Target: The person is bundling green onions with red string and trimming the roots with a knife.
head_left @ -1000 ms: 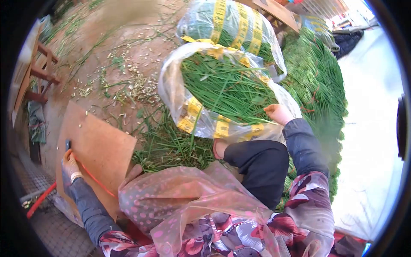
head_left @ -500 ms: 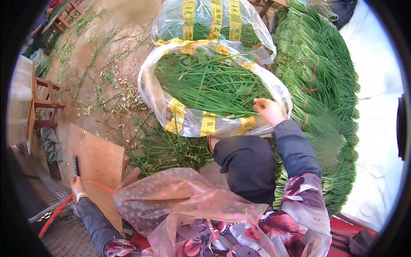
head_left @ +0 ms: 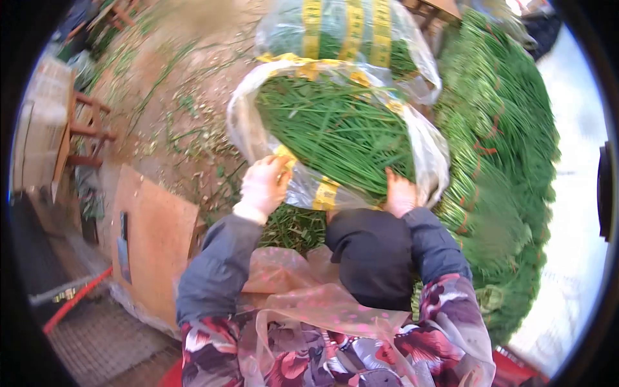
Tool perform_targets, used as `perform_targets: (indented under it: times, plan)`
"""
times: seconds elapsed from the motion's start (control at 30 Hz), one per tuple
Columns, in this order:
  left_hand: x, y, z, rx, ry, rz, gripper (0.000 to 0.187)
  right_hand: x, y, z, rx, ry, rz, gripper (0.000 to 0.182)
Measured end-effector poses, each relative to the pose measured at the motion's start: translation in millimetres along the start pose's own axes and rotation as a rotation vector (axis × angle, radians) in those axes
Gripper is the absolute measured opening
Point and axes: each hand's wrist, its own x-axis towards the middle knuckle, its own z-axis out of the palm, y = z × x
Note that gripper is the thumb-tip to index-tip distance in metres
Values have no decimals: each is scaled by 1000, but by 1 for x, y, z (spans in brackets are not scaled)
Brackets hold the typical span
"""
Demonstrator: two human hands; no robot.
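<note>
A clear plastic bag with yellow printed strips (head_left: 242,122) lies open in front of me, filled with long green garlic chives (head_left: 342,129). At its near left rim, my left hand (head_left: 264,187) has its fingers closed on the plastic by a yellow strip. My right hand (head_left: 401,195) is at the near right rim, against the chives, its fingers appearing closed on the bag edge; part of the grip is hidden. A knife (head_left: 124,248) with a dark handle lies on the slanted wooden board (head_left: 158,226) to my left.
Behind stands another filled bag (head_left: 329,29). Along the right runs a tall stack of chive bundles with red ties (head_left: 516,148). Cut scraps (head_left: 193,132) litter the ground. A wooden stool (head_left: 90,129) and a red strap (head_left: 77,300) are on the left.
My left hand has left the knife at the board and moved across to the bag's rim. My right hand has shifted slightly down to the near edge. The whole view has shifted slightly.
</note>
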Motion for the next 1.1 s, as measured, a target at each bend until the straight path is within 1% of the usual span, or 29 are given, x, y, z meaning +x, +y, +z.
perform_targets:
  times: [0.03,0.07,0.1,0.13,0.2,0.23,0.27,0.3,0.33,0.4,0.47,0.53,0.57,0.6,0.63,0.7,0.73,0.77,0.8,0.83,0.87,0.93,0.97,1.0,1.03,1.07,1.1]
  plan:
    - [-1,-7,-6,159,-51,-24,24,18,2,21,-28,2,-17,81]
    - [-16,-25,-14,134,-25,-67,24,27,16,44,-70,6,10,70]
    - [-23,-32,-23,141,-35,-145,25,31,11,35,-80,19,39,48]
    - [-35,-28,-24,79,-68,-152,20,16,2,-7,-19,14,166,42]
    - [-59,-44,-46,138,-53,-247,17,46,8,48,-135,78,105,56]
    - [-72,-56,-53,54,-33,-346,16,42,4,50,-133,77,80,56]
    - [-85,-66,-54,-28,-13,-432,16,37,8,59,-93,23,78,63]
    - [-89,-77,-57,-169,32,-513,17,33,17,62,-69,-29,97,70]
    - [-95,-84,-78,-449,144,-675,15,25,10,46,-44,-57,88,75]
    - [-111,-86,-117,-683,249,-831,14,27,12,43,-40,-83,30,71]
    - [-138,-92,-148,-950,452,-839,14,29,8,43,-88,-77,-6,70]
    - [-155,-97,-185,-677,460,-937,14,27,8,52,-139,-84,-17,69]
    - [-154,-93,-189,-686,448,-939,14,26,12,61,-46,-67,-8,66]
    - [-150,-81,-195,-708,399,-981,15,20,18,65,41,-52,3,62]
    - [-149,-75,-195,-735,350,-1022,16,18,19,60,23,-60,15,62]
    - [-124,-60,-156,-843,113,-965,19,28,13,49,1,-122,2,57]
    - [-117,-64,-125,-881,-24,-891,24,26,14,45,-13,-110,8,57]
    - [-102,-70,-93,-899,-152,-945,25,24,14,42,18,-105,-12,55]
    - [-89,-81,-56,-930,-140,-996,25,24,13,38,45,-105,-38,54]
    - [-75,-97,-26,-910,-67,-1111,20,25,14,33,81,-149,-61,53]
    - [-66,-122,8,-1048,121,-1237,16,28,19,37,95,-184,-69,50]
    - [-62,-182,79,-1350,584,-1307,15,26,22,27,130,-305,-43,52]
    - [-56,-200,93,-1361,582,-1321,15,30,18,17,162,-365,-54,54]
    - [-47,-211,106,-1377,690,-1416,17,34,19,4,188,-436,-61,57]
    - [-40,-222,119,-1379,794,-1516,19,42,17,-3,321,-522,-24,58]
    - [-31,-233,133,-1382,786,-1537,19,53,27,5,310,-537,-17,58]
    - [-23,-237,141,-1323,745,-1562,22,60,47,14,297,-600,-37,61]
